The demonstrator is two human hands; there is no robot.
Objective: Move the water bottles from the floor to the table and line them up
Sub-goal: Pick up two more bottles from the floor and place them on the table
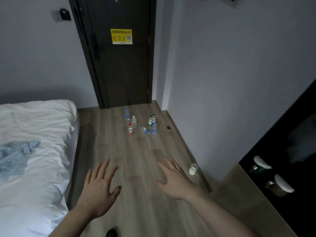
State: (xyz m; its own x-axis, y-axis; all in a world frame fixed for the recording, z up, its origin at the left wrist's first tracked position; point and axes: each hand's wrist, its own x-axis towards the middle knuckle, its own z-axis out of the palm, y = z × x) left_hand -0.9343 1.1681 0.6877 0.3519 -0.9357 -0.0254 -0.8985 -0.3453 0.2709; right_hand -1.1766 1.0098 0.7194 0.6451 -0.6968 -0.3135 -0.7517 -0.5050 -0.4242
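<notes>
Several small water bottles stand on the wooden floor in front of the dark door. A red-labelled bottle (130, 129) is nearest on the left, a white-capped one (134, 121) and a blue-labelled one (127, 114) stand behind it. Two green-labelled bottles (151, 120) stand to the right, a blue-labelled bottle (154, 128) is upright beside them, and another blue bottle (146, 131) lies on its side. My left hand (100, 187) and my right hand (174, 178) are stretched out palm down with fingers spread, holding nothing, well short of the bottles.
A bed with white sheets (34, 151) fills the left side. A dark cabinet with a light counter (239, 194) stands at the right, holding white-handled items (280, 183). A white cup (193, 169) sits on the floor by the wall. A small dark disc (168, 127) lies near the bottles.
</notes>
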